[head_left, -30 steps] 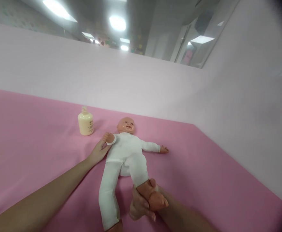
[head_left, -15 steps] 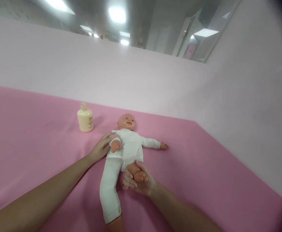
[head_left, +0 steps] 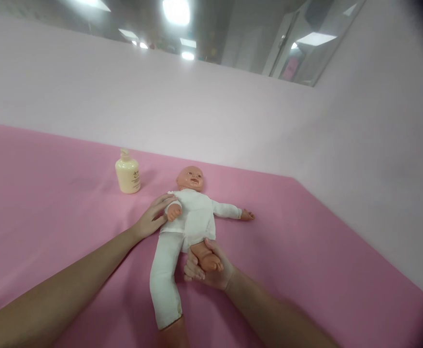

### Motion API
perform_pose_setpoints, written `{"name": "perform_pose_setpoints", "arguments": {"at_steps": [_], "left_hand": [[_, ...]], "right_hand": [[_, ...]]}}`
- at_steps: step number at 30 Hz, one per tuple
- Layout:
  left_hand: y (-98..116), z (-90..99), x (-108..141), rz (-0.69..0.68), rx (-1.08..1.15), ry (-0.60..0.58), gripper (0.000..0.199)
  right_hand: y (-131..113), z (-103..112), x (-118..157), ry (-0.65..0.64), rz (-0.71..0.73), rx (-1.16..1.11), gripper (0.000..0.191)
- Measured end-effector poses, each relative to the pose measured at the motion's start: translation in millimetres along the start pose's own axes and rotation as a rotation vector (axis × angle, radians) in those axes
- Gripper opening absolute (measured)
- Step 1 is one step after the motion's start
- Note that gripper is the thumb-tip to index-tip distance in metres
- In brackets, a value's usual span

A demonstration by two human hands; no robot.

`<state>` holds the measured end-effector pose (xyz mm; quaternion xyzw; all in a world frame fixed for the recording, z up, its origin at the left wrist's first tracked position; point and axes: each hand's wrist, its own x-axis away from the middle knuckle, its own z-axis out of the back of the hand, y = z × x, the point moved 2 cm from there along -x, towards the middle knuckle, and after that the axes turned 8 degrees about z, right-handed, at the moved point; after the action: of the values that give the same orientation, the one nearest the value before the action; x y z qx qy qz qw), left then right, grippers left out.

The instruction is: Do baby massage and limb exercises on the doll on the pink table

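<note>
A baby doll (head_left: 199,217) in white cloth lies on its back on the pink surface, its head at the far end. My right hand (head_left: 215,270) is wrapped round the doll's lower leg, near the bare foot (head_left: 209,262). This leg is bent up toward the belly, while the other leg (head_left: 164,285) lies stretched toward me. My left hand (head_left: 154,216) rests against the doll's side and upper arm at the left, fingers stretched out; their tips are partly hidden behind the small arm.
A cream pump bottle (head_left: 128,175) stands upright left of the doll's head. The pink surface (head_left: 305,251) meets a pale wall (head_left: 211,116) at the back and right. Above the wall runs a glass pane (head_left: 240,43) reflecting lights.
The view has tilted slightly, so the doll and bottle sit a little higher in the picture. Both hands keep their places on the doll, whose leg remains bent.
</note>
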<state>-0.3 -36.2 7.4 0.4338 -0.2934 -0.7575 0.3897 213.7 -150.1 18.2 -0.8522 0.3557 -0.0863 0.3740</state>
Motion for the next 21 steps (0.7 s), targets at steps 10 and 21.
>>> {"name": "perform_pose_setpoints", "arguments": {"at_steps": [10, 21], "left_hand": [[6.8, 1.4, 0.7, 0.005, -0.053, -0.032, 0.057], [2.3, -0.1, 0.1, -0.030, -0.064, -0.023, 0.055]], "right_hand": [[0.7, 1.0, -0.1, -0.016, -0.001, -0.013, 0.057], [0.5, 3.1, -0.8, 0.036, 0.012, 0.001, 0.059]]}}
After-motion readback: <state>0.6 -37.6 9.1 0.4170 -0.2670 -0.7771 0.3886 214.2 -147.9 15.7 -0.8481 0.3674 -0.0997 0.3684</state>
